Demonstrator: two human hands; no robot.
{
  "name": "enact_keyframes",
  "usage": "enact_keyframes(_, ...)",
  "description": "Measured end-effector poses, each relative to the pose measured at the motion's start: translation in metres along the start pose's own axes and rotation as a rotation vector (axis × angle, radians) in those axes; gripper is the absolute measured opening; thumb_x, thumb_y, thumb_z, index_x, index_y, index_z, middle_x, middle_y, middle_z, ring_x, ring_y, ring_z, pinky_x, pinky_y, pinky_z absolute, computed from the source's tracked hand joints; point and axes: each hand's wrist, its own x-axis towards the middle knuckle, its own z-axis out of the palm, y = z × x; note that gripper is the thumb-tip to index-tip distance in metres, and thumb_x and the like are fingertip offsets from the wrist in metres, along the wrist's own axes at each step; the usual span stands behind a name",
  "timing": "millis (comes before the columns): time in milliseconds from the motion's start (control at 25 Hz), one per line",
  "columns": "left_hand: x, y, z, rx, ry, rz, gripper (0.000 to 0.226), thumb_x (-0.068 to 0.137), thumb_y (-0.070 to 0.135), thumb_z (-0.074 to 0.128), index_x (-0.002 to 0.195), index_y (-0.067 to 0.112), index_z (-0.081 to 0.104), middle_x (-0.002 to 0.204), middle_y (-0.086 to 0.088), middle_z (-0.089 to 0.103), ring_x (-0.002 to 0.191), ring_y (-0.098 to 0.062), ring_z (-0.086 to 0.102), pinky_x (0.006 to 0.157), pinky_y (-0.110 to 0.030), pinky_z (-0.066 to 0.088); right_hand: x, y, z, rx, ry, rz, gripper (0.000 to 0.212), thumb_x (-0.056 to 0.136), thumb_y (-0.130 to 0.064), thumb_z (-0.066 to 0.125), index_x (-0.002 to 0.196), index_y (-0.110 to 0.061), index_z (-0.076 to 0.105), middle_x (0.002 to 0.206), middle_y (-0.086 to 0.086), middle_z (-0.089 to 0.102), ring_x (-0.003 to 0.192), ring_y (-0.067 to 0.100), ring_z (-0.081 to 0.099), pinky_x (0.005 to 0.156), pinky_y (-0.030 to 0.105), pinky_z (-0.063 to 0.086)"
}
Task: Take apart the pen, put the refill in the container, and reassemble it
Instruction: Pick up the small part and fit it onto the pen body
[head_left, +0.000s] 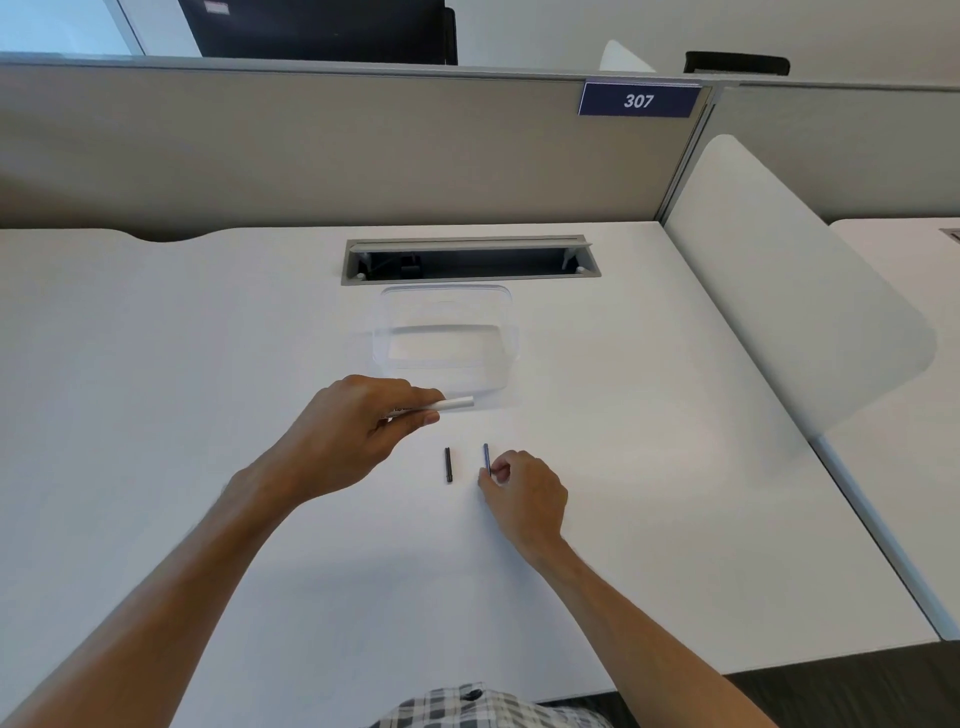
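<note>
Two hands are at work over the white worktop (208, 364), and the pen is already in pieces. The left hand (353, 431) pinches the white barrel (457, 403) between thumb and fingers, its free end pointing toward the right and lying over the near rim of the clear container (447, 338), which sits just beyond that hand. The right hand (524, 493) has its thumb and forefinger closed on the lower end of a thin bluish stick, probably the refill (487, 457), whose far end points away from the person; whether it is lifted or resting on the worktop cannot be told. A short black piece (448, 464), likely the cap or end plug, lies flat between the two hands, apart from both.

By my judgement the dismantling is done and the step in hand is moving the refill. The container looks empty, so the next move calls for carrying the thin stick forward, past the left hand, and letting it go inside the clear walls. After that the barrel and the black piece must be joined again.

One sign can be read: a dark blue plate (639, 100) on the partition far beyond the hands says "307". Some small print shows on the barrel beside the left thumb, too tiny to make out.
</note>
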Motion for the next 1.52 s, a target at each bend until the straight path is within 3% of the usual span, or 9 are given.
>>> enact_keyframes(200,0.003,-0.003,0.001,-0.010,0.017,-0.009,0.024,0.093,0.036,0.057,0.111,0.028,0.070,0.067,0.018,0.057,0.064,-0.010,0.050,0.058,-0.034,0.045,0.002,0.003,-0.005,0.108,-0.033,0.044,0.010,0.085,-0.032,0.062,0.081,-0.025,0.069,0.074,-0.014,0.068,0.071,0.010,0.063,0.061,0.026,0.041)
enact_keyframes(400,0.006,-0.003,0.003,-0.008,0.012,-0.014,0.024,0.093,0.036,0.056,0.112,0.030,0.070,0.068,0.019,0.058,0.065,-0.009,0.052,0.059,-0.030,0.044,0.001,0.004,-0.037,0.621,-0.079,0.047,0.011,0.093,-0.020,0.064,0.083,-0.020,0.067,0.073,-0.006,0.076,0.067,0.008,0.072,0.064,0.023,0.053)
enact_keyframes(520,0.009,-0.003,0.003,-0.012,0.016,-0.015,0.023,0.094,0.036,0.056,0.112,0.030,0.069,0.070,0.016,0.059,0.066,-0.010,0.053,0.059,-0.031,0.044,0.002,-0.007,-0.067,0.873,-0.088,0.072,0.009,0.094,-0.015,0.066,0.086,-0.015,0.069,0.073,-0.001,0.076,0.063,0.009,0.069,0.054,0.013,0.045)
enact_keyframes(680,0.012,0.001,0.005,-0.022,0.011,-0.006,0.023,0.095,0.036,0.055,0.112,0.030,0.069,0.072,0.012,0.062,0.067,-0.012,0.054,0.061,-0.038,0.048,0.006,-0.020,-0.106,1.030,-0.119,0.036,0.012,0.090,-0.009,0.068,0.087,-0.019,0.074,0.074,-0.004,0.073,0.068,0.007,0.065,0.052,0.017,0.044)
enact_keyframes(1080,0.015,0.013,0.007,-0.010,0.014,-0.009,0.025,0.094,0.035,0.055,0.115,0.029,0.069,0.073,0.022,0.059,0.069,-0.004,0.054,0.063,-0.030,0.045,0.004,-0.036,-0.142,1.031,-0.092,-0.086,0.022,0.089,-0.009,0.070,0.084,-0.030,0.077,0.079,-0.009,0.073,0.074,0.007,0.064,0.055,0.017,0.045)
enact_keyframes(1520,0.018,0.022,0.005,0.006,0.007,0.009,0.025,0.095,0.033,0.055,0.114,0.027,0.069,0.080,0.011,0.067,0.069,-0.012,0.055,0.066,-0.043,0.051,0.004,-0.033,-0.145,1.001,-0.101,-0.110,0.019,0.088,-0.011,0.071,0.085,-0.029,0.077,0.080,-0.012,0.074,0.077,0.003,0.065,0.058,0.013,0.045)
